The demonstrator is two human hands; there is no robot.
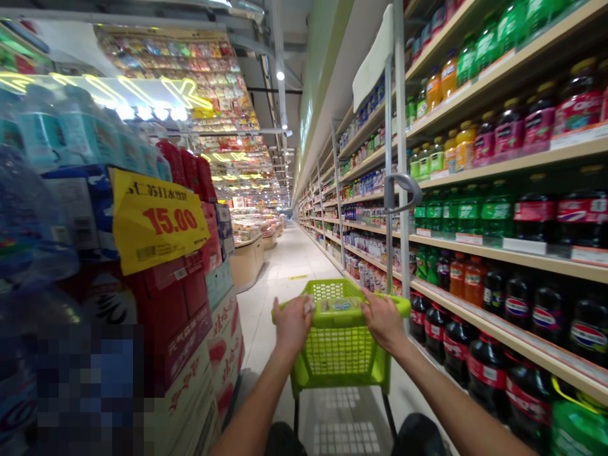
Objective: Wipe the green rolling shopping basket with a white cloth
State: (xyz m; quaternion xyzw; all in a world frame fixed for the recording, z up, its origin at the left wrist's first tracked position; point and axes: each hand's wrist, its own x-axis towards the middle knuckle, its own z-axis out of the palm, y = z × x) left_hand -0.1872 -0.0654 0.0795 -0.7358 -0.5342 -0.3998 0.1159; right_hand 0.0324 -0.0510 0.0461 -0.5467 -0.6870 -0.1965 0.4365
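A green plastic shopping cart (339, 351) stands straight in front of me, with its mesh basket on dark legs. My left hand (292, 324) is closed round the left part of its handle. Something small and white shows at the fingers of that hand, too small to name. Toward the right end of the same handle, my right hand (382, 320) is wrapped over the bar. Between both hands a label panel (341, 304) is set in the handle. Little of the basket's inside can be seen.
Shelves of bottled drinks (503, 301) run along the right side. On the left rise stacked drink cartons (183, 316) with a yellow price sign (161, 218) reading 15.00. A tiled aisle (285, 253) leads ahead past display bins (247, 259). A metal post (389, 240) stands by the shelves.
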